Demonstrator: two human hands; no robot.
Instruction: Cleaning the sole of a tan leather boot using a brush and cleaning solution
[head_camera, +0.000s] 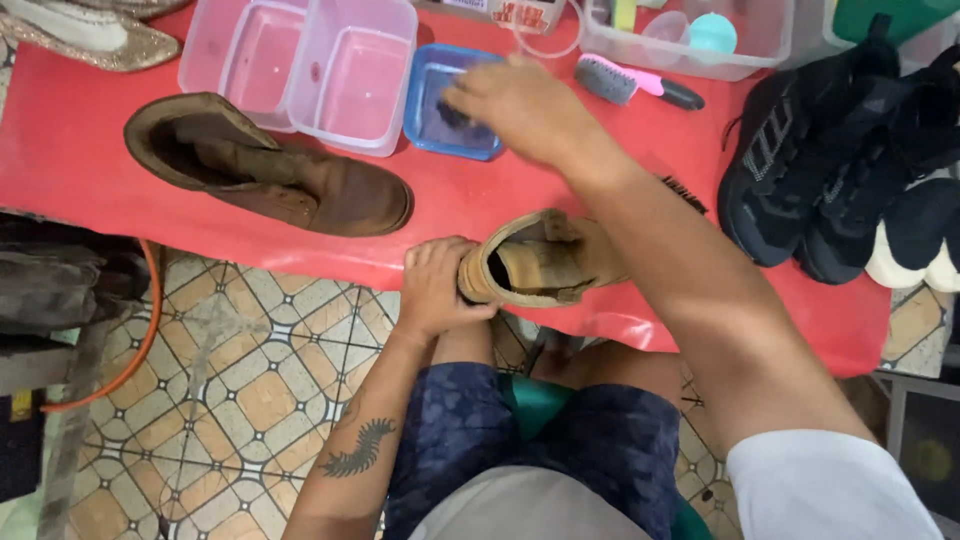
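Red counter (60, 150) over patterned tiles, crowded with shoes and tubs. Left hand (435, 285) wrapping closed around the tan boot (545, 262) at the counter's near edge, likely steadying it. Right hand (515, 105) reaching beyond the boot, fingers curled, dipping something dark and blurred into the blue tray (440, 125).

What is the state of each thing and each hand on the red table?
Left hand: grips the tan boot.
Tan boot: on its side, opening toward the person.
Right hand: reaching into the blue tray, blurred.
Blue tray: open.
Brown boot: lying free, untouched.
Pink containers: open, empty.
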